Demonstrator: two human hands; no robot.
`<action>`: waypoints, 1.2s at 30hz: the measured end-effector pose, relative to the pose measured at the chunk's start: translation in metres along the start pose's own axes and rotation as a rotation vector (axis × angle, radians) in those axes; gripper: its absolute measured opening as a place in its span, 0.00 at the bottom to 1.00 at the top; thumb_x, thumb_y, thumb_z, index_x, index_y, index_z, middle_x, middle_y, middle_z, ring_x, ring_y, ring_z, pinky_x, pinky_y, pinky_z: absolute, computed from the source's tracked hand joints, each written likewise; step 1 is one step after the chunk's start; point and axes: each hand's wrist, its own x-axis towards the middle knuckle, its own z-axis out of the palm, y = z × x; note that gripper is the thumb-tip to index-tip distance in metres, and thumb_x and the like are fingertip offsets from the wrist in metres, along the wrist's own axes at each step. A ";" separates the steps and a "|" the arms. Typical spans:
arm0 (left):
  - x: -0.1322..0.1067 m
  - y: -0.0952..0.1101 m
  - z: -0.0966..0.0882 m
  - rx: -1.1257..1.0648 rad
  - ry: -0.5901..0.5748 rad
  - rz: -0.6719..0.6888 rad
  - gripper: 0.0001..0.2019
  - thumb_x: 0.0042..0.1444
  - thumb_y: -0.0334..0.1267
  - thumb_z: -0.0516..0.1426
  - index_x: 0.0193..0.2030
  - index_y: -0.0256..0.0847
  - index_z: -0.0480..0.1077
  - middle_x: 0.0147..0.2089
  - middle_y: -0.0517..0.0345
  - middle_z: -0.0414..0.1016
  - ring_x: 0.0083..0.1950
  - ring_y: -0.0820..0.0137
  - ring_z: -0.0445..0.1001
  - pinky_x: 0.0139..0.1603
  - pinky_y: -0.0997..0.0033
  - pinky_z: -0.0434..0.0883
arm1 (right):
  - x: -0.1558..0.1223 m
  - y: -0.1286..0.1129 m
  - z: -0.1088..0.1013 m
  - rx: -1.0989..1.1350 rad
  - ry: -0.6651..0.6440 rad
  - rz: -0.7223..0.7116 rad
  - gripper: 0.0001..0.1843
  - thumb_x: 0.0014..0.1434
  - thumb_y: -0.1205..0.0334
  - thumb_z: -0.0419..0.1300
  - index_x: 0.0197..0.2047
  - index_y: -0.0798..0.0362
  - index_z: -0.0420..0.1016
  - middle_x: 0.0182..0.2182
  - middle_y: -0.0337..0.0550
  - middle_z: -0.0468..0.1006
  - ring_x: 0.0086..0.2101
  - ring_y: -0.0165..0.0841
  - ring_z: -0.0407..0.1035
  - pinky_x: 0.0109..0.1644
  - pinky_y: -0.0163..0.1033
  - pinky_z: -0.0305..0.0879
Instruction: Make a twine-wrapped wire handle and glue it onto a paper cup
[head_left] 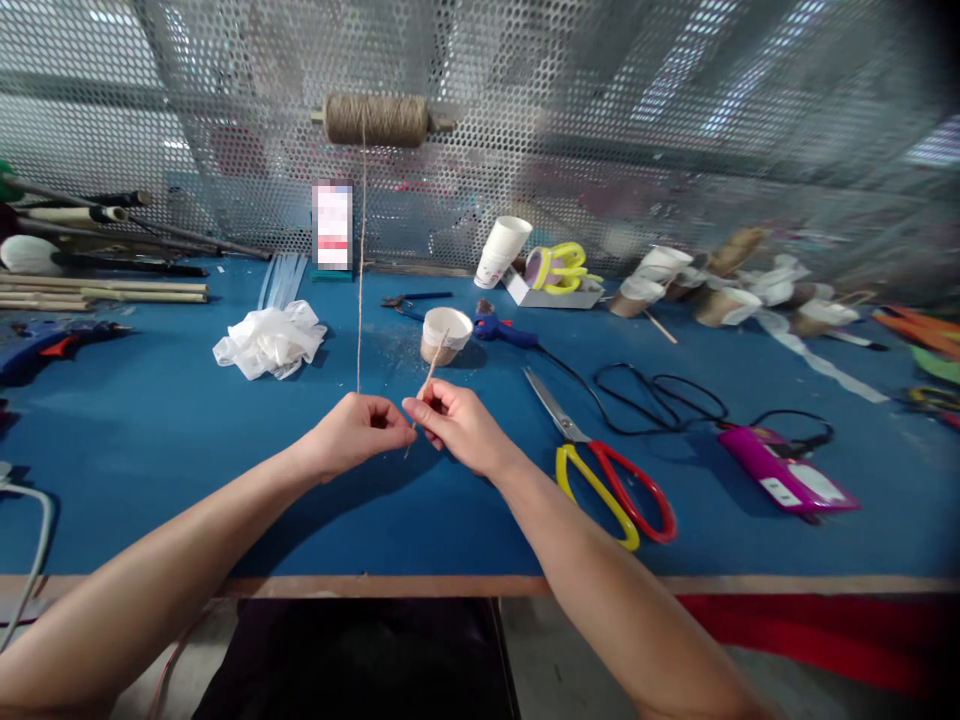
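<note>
A thin strand of twine (361, 290) runs straight down from the spool (382, 120) to my left hand (361, 432), whose closed fingers pinch it. Close beside it, my right hand (459, 425) is closed on a length of twine. From the right fingers a piece slants up in front of a small cup (430, 350), and a short tail shows below the fingertips. The cup stands upright, white at the top and brown, seemingly twine-wrapped, lower down. Whether the two hands hold one continuous strand is hidden by the fingers.
Right of my hands lie large scissors (574, 432) and a purple power strip (787, 470) with a looping black cable. A blue glue gun (510, 332) rests behind. Crumpled white plastic (271, 340) lies left; stacked paper cups (504, 250) and several wrapped cups stand toward the back.
</note>
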 end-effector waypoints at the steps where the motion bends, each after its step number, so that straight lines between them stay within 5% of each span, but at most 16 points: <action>1: 0.000 0.000 0.000 -0.001 0.009 0.003 0.11 0.43 0.42 0.58 0.21 0.35 0.65 0.20 0.65 0.63 0.22 0.79 0.56 0.23 0.76 0.52 | 0.000 -0.001 0.000 -0.014 0.014 0.005 0.19 0.52 0.48 0.58 0.24 0.54 0.59 0.13 0.30 0.59 0.15 0.21 0.54 0.17 0.28 0.50; 8: -0.003 0.004 -0.001 -0.081 -0.066 -0.014 0.11 0.43 0.42 0.58 0.22 0.35 0.66 0.20 0.66 0.62 0.21 0.80 0.55 0.22 0.76 0.50 | -0.001 -0.003 -0.003 0.221 -0.189 0.001 0.18 0.51 0.47 0.57 0.28 0.54 0.62 0.21 0.34 0.64 0.20 0.23 0.60 0.21 0.30 0.60; 26: -0.003 0.006 -0.004 0.079 -0.041 0.076 0.08 0.46 0.38 0.56 0.23 0.35 0.66 0.22 0.64 0.64 0.24 0.78 0.59 0.26 0.75 0.57 | -0.001 -0.004 -0.004 0.007 -0.093 0.063 0.18 0.54 0.48 0.55 0.25 0.54 0.59 0.13 0.30 0.60 0.15 0.21 0.53 0.17 0.27 0.48; 32: -0.001 0.003 0.000 0.025 -0.009 0.051 0.09 0.44 0.39 0.58 0.22 0.35 0.66 0.20 0.64 0.64 0.23 0.78 0.59 0.24 0.76 0.55 | -0.003 -0.004 0.001 0.038 -0.037 0.046 0.18 0.53 0.48 0.57 0.25 0.54 0.60 0.14 0.30 0.60 0.15 0.21 0.54 0.17 0.27 0.50; 36: -0.002 0.004 -0.002 -0.048 -0.081 0.031 0.10 0.44 0.40 0.58 0.23 0.35 0.66 0.22 0.63 0.66 0.24 0.78 0.60 0.24 0.76 0.54 | -0.003 -0.005 0.000 0.206 -0.170 -0.014 0.17 0.52 0.49 0.58 0.28 0.55 0.63 0.21 0.34 0.65 0.20 0.23 0.60 0.21 0.29 0.59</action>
